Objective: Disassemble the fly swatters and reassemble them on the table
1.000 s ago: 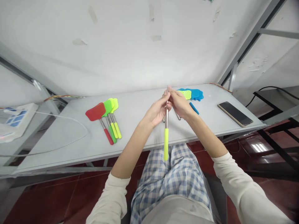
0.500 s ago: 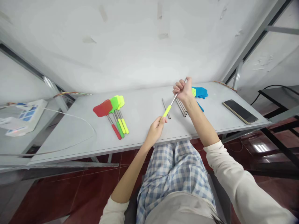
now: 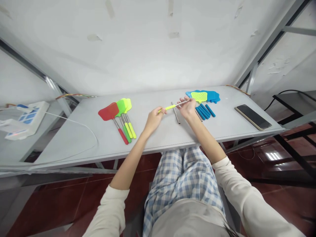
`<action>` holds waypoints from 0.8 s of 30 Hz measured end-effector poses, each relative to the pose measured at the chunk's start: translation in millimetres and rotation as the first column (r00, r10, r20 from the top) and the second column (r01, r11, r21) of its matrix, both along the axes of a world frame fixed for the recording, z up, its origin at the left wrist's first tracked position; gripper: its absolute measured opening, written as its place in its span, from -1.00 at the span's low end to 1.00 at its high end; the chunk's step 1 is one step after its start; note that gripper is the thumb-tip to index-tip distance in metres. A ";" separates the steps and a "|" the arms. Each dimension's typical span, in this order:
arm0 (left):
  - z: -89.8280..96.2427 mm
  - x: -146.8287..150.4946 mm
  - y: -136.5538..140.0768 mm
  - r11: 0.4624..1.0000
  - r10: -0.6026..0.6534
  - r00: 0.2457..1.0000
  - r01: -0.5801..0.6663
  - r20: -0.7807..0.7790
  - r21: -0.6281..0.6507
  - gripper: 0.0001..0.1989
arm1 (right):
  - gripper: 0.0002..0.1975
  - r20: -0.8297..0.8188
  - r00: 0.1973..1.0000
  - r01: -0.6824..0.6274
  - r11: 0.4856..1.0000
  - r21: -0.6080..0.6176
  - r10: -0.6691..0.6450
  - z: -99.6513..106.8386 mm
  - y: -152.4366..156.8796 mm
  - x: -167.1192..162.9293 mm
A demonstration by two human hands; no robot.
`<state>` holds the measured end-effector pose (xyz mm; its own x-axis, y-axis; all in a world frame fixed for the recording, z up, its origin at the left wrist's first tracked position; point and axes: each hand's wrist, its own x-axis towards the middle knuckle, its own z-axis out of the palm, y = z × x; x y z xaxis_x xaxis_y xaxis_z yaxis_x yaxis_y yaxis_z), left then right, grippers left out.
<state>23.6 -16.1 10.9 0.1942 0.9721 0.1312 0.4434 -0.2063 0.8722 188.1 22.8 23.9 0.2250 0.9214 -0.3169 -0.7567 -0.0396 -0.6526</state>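
A light grey tabletop point(image 3: 150, 140) runs along a pale wall point(image 3: 143, 52) with scraps of tape on it, above a dark red tiled floor point(image 3: 66, 204). Over the middle of the table, between the two hands, is a thin metal rod point(image 3: 182, 103) with a bright yellow grip point(image 3: 170, 107) on one end, slanting slightly up toward the right. The left hand point(image 3: 155, 118) is closed around the free end of the grip. The right hand point(image 3: 187, 108), well apart from it, is turned palm up with its fingers loosely curled, and the rod's bare end crosses it; how firmly it holds the metal I cannot tell.

A loose metal tube point(image 3: 176, 113) lies on the table between the hands, and another point(image 3: 199, 116) shows partly beside the right wrist. Just right of that are several blue grips point(image 3: 202, 112), side by side. Behind them, a yellow perforated paddle point(image 3: 198, 96) lies on blue paddles point(image 3: 212, 96).

Farther right a dark-screened phone point(image 3: 253, 117) lies near the table's end. On the left, a red swatter point(image 3: 108, 111), a green swatter point(image 3: 120, 107) and yellow swatters point(image 3: 127, 104) overlap in a fan, handles toward the person. A white power strip point(image 3: 27, 122) sits beyond at far left.
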 end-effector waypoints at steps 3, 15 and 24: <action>1.8 4.1 5.7 0.983 -0.002 0.971 0.046 -0.239 0.178 -0.72 | -0.65 -0.039 0.999 -0.003 1.000 0.031 0.005 6.4 -4.5 3.7; 20.8 26.4 24.8 0.550 -0.405 0.697 0.703 0.592 -0.451 -0.58 | -0.48 0.107 0.981 0.115 0.929 0.353 -0.162 35.2 5.8 16.8; 0.4 9.2 9.8 0.427 -0.027 0.551 0.761 0.834 -0.489 -0.57 | -0.53 0.127 0.981 0.045 0.808 0.587 -0.146 50.1 35.3 86.4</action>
<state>32.8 -6.2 11.4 0.8014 0.5285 -0.2799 -0.2116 0.6883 0.6939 274.5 58.0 74.0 0.3214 0.8927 0.3158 -0.6215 0.4505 -0.6410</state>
